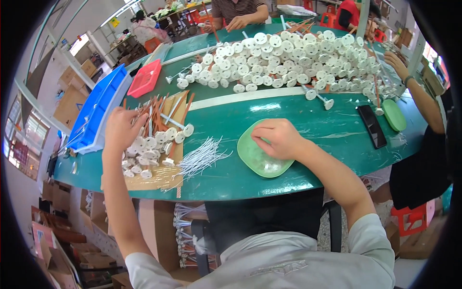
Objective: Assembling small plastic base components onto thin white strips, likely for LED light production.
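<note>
My right hand (279, 138) is over a shallow green dish (262, 169), thumb and fingertips pinched together. Whatever is between those fingertips is too small to make out; a pale patch shows in the dish. At the left, my left hand (121, 129) has its fingers curled at the stick ends of a pile of brown and grey sticks with white round disc heads (150, 143). Its grip is partly hidden. The pile lies on a brown cardboard sheet (163, 180). Between pile and dish lies a loose bundle of thin white strands (204, 158).
A large heap of white disc-headed sticks (288, 53) covers the table's far side. A blue tray (98, 111) and a red tray (145, 78) stand left. A black phone (371, 126) and another green dish (394, 115) lie right. Co-workers' hands (240, 21) show across the table and at right.
</note>
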`<action>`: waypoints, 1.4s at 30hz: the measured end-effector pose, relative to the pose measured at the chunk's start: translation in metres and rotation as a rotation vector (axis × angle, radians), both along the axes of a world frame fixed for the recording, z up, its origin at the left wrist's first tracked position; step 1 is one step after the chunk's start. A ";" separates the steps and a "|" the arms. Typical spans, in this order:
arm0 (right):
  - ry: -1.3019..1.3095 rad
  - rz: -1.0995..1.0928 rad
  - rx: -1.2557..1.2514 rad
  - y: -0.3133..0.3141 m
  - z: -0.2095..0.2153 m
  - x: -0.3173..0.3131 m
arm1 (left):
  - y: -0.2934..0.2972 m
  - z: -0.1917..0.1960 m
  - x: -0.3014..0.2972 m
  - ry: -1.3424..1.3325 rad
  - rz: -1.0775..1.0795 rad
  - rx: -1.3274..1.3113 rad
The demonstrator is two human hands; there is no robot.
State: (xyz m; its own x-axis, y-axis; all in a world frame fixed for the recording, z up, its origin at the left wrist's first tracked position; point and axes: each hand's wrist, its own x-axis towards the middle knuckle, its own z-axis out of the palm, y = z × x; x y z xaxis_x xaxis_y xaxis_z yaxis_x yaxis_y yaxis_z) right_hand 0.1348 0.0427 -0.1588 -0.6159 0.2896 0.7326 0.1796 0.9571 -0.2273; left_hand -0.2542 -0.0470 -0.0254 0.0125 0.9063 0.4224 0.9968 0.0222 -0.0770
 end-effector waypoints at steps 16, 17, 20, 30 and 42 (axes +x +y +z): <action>-0.378 -0.533 0.581 0.169 0.146 -0.033 | 0.082 -0.138 0.156 -0.965 -0.383 0.398; -0.370 -0.531 0.588 0.187 0.147 -0.035 | 0.088 -0.140 0.154 -0.959 -0.383 0.406; -0.829 -0.768 0.183 0.222 0.147 -0.048 | 0.091 -0.149 0.147 -1.546 -0.349 0.172; 0.033 -0.609 0.108 0.048 0.100 -0.010 | 0.077 -0.129 0.180 -1.991 -0.684 -0.350; 0.283 -0.132 0.387 -0.002 0.021 -0.010 | 0.057 -0.137 0.195 -2.106 -1.053 -0.593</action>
